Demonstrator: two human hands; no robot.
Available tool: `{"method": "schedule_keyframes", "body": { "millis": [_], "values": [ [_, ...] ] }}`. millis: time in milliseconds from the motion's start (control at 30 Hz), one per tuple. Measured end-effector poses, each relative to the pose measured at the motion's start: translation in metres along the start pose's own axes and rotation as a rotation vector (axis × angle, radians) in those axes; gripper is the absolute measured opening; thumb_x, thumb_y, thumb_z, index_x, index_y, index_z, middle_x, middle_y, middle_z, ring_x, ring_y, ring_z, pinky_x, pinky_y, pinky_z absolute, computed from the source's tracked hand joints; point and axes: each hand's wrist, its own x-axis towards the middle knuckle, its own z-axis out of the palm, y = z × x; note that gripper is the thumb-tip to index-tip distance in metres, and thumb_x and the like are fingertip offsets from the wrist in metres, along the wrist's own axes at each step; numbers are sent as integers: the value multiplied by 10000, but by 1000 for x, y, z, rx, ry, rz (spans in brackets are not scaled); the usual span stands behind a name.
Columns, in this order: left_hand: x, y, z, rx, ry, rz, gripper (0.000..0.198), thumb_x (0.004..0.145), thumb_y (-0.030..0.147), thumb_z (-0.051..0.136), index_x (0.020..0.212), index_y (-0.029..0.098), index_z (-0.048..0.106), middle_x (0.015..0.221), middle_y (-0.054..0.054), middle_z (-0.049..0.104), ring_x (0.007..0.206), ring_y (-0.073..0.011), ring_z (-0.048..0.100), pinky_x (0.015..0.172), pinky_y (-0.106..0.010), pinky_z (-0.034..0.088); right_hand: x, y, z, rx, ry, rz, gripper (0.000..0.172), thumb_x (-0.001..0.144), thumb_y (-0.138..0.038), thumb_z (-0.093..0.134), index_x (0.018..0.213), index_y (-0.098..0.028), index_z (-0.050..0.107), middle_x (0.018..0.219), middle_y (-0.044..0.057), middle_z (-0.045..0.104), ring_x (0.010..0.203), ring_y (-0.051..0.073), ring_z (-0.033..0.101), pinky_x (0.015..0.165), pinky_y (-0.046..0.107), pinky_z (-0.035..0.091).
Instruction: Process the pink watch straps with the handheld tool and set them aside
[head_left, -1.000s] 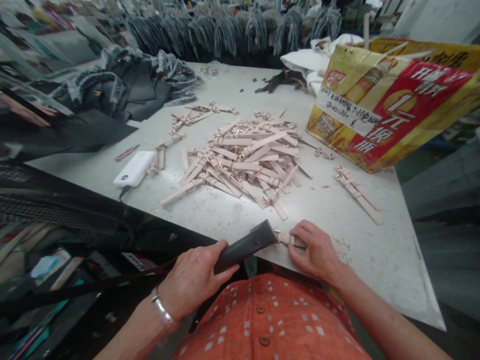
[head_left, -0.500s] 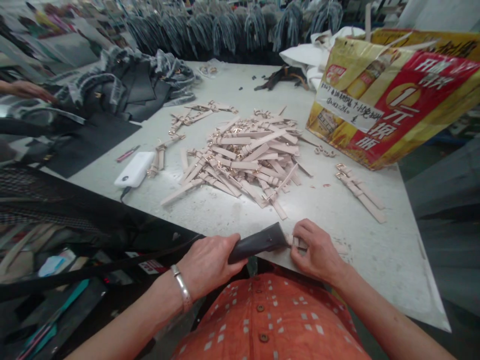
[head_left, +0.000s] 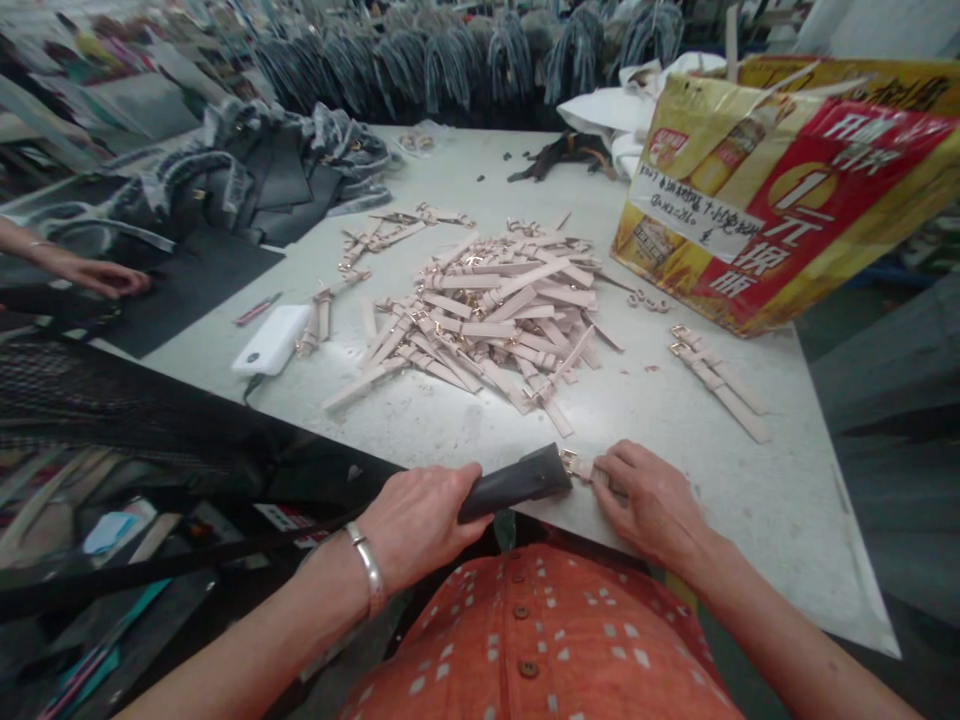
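My left hand (head_left: pixel 431 510) is wrapped round a black, flat-faced tool or wrapped block (head_left: pixel 521 482) at the front edge of the table. Just past its right end a gold buckle (head_left: pixel 570 462) shows on a beige strap (head_left: pixel 589 470). The fingers of my right hand (head_left: pixel 649 495) are closed on that strap, hiding most of it. Beyond my hands lies a large heap of beige buckle straps (head_left: pixel 495 310). Two more buckle straps (head_left: pixel 720 385) lie side by side at the right.
A yellow and red carton (head_left: pixel 757 200) stands on the right of the table (head_left: pixel 787 520). At left are a white power bank (head_left: pixel 270 340) with a cable, a small pink tool (head_left: pixel 257 308) and dark bag pieces (head_left: pixel 277 170). Another person's hand (head_left: pixel 105 275) reaches in there.
My right hand has shifted slightly right along the strap, and the gold buckle now shows beside the black piece. The other person's hand has moved farther in from the left.
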Motion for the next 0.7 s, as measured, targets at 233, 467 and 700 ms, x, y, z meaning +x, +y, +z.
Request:
{"method": "schedule_keyframes", "body": {
  "millis": [233, 467, 700],
  "values": [
    [-3, 2, -6, -5, -39, 2, 267, 786, 454, 433, 893, 249, 567, 764, -44, 657, 752, -233, 638, 608, -284, 424, -2, 1, 7, 104, 34, -24, 208, 849, -195, 444, 973, -205, 611, 870, 65, 543, 795, 171, 511, 679, 277, 404],
    [4, 3, -10, -8, -49, 0, 271, 773, 453, 455, 887, 243, 582, 747, -44, 653, 725, -217, 631, 605, -276, 424, 5, 1, -2, 16, -77, -85, 196, 868, -234, 450, 976, -224, 613, 843, 49, 525, 763, 165, 489, 640, 278, 369],
    [8, 3, -12, -13, -61, 17, 293, 764, 460, 458, 901, 236, 588, 760, -53, 652, 750, -231, 629, 615, -287, 432, 4, 6, -3, 136, -41, -130, 252, 844, -163, 451, 1049, -200, 593, 879, 74, 550, 836, 193, 481, 731, 333, 409]
  ]
}}
